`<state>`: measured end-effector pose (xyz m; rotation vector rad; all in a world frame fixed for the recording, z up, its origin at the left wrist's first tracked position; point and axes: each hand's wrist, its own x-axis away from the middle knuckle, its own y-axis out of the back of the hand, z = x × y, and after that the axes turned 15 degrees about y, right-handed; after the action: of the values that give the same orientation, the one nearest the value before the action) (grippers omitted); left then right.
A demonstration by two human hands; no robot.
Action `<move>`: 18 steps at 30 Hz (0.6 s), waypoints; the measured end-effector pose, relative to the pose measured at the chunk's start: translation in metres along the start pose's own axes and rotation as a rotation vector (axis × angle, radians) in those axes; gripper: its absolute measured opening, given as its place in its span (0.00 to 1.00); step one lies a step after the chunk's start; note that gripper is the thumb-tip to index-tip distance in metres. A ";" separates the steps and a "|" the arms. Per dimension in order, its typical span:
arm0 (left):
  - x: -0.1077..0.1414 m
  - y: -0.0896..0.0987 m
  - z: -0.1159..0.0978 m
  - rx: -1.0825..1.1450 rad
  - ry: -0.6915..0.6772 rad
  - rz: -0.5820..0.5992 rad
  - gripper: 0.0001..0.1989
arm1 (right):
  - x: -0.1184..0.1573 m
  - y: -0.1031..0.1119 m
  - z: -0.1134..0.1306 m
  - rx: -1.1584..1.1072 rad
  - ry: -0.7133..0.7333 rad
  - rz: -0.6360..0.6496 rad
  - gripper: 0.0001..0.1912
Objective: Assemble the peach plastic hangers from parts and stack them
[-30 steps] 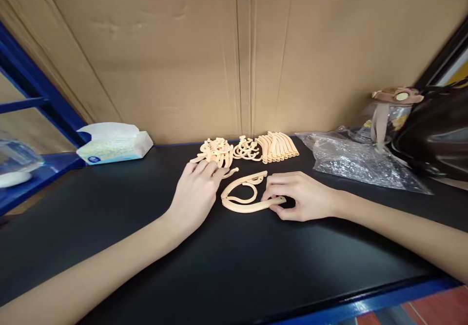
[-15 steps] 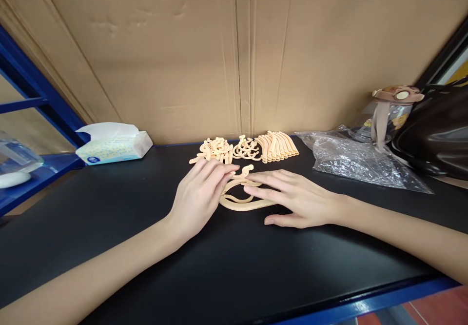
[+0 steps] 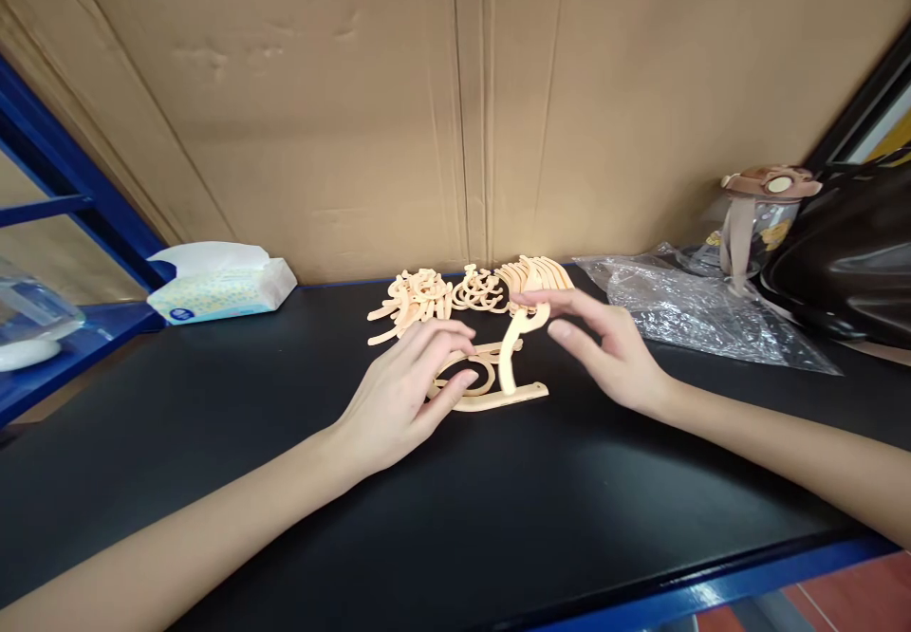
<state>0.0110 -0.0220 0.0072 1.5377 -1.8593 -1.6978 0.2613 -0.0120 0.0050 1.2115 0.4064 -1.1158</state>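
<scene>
Hooked piece (image 3: 506, 362): state its position relative to the looped assembly (image 3: 488, 404).

It is over the right-hand part of the looped assembly, inclined, with its lower end at the near bar. Contact between that end and the bar cannot be confirmed. The hooked end points up and to the right.

Specify the condition of each hand.

The right hand (image 3: 622, 357) is closed narrowly on the hooked end, with fingers along its top and the thumb at its right side. The left hand (image 3: 399, 395) is at the left part of the looped assembly, thumb and fingers parted by a moderate gap, with no piece visible between them. Its contact with the looped assembly cannot be determined.

List the components beyond the looped assembly.

Beyond it and to the left: a loose heap (image 3: 419, 295) of pale pieces. Directly beyond it: a cluster of curled pieces (image 3: 480, 292). Beyond it and to the right: a row of curved strips (image 3: 537, 273), partly covered by the right hand.

And the surrounding items?

Well to its left, on the desk (image 3: 441, 537): a tissue pack (image 3: 220, 290). Well to its right: a clear plastic bag (image 3: 704, 319), with a strapped bottle (image 3: 772, 219) just behind the bag. Behind everything stands a cardboard panel (image 3: 342, 120).
</scene>
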 end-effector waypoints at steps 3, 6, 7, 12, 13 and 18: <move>-0.002 0.001 -0.001 -0.030 -0.082 0.138 0.08 | 0.000 0.003 -0.012 -0.055 -0.112 -0.169 0.10; -0.003 0.001 -0.002 -0.028 -0.118 0.227 0.09 | 0.001 0.000 -0.019 -0.048 -0.143 -0.180 0.08; -0.003 0.001 -0.002 -0.029 -0.118 0.243 0.09 | 0.002 -0.001 -0.020 -0.035 -0.147 -0.154 0.08; -0.001 -0.002 0.000 -0.039 -0.067 0.269 0.12 | 0.003 -0.004 -0.014 0.046 -0.132 -0.005 0.10; -0.001 -0.003 0.001 -0.047 -0.054 0.262 0.13 | 0.004 -0.004 -0.012 0.066 -0.126 0.024 0.12; 0.000 -0.003 0.000 -0.098 -0.079 0.237 0.15 | 0.003 -0.005 -0.011 0.230 0.003 0.182 0.12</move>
<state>0.0123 -0.0215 0.0050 1.1773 -1.8789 -1.7334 0.2620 -0.0031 -0.0043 1.4220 0.1683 -1.0230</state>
